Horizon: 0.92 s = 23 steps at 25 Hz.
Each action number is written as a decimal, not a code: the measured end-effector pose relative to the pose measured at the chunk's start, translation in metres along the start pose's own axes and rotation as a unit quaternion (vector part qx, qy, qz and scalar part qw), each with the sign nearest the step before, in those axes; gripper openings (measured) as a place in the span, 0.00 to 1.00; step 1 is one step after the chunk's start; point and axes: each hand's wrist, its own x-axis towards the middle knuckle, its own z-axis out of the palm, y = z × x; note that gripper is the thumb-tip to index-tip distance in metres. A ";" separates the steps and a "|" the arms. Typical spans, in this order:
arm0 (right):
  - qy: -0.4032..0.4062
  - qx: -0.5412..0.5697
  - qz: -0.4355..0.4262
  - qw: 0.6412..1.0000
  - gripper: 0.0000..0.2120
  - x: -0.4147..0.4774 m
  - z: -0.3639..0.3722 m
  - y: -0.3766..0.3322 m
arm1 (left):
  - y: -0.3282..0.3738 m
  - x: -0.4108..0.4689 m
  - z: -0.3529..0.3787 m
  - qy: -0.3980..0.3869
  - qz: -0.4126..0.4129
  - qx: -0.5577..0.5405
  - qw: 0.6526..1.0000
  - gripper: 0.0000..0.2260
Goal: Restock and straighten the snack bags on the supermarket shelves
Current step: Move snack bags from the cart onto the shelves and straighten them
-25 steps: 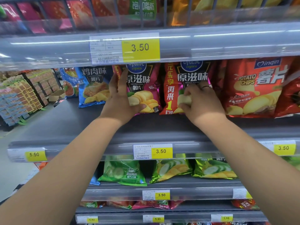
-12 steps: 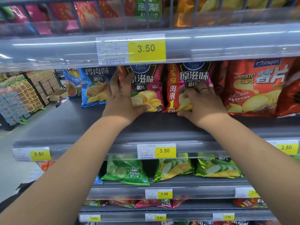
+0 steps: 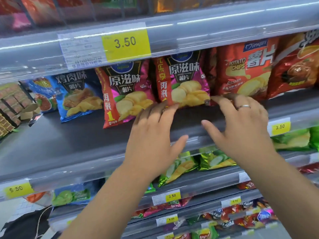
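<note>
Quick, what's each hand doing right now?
Left hand: open, at the bottom edge of the right-hand magenta foil chip bag, gripping nothing.
Right hand: open, fingers spread, holding nothing.

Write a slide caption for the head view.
Left hand and right hand, both open, at the bottom of a magenta potato-chip bag on the shelf.

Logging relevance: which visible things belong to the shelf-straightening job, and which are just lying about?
Job: left hand, right hand, left magenta chip bag, right magenta chip bag, blue chip bag, red chip bag.
Not the job: cardboard box, dark cloth, yellow price tag.
</note>
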 end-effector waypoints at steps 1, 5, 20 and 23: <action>-0.005 -0.004 0.016 1.000 0.27 -0.013 -0.007 0.011 | 0.011 -0.002 0.007 -0.015 0.022 -0.001 1.000 0.31; -0.057 -0.043 0.078 0.994 0.28 -0.073 -0.039 0.060 | 0.066 -0.020 0.038 -0.067 0.087 0.004 0.994 0.31; -0.133 -0.267 0.349 0.888 0.34 -0.339 -0.215 0.318 | 0.441 -0.091 0.161 -0.184 0.355 -0.126 0.908 0.34; -0.156 -0.283 0.430 0.843 0.35 -0.388 -0.253 0.353 | 0.515 -0.105 0.175 -0.202 0.412 -0.149 0.876 0.34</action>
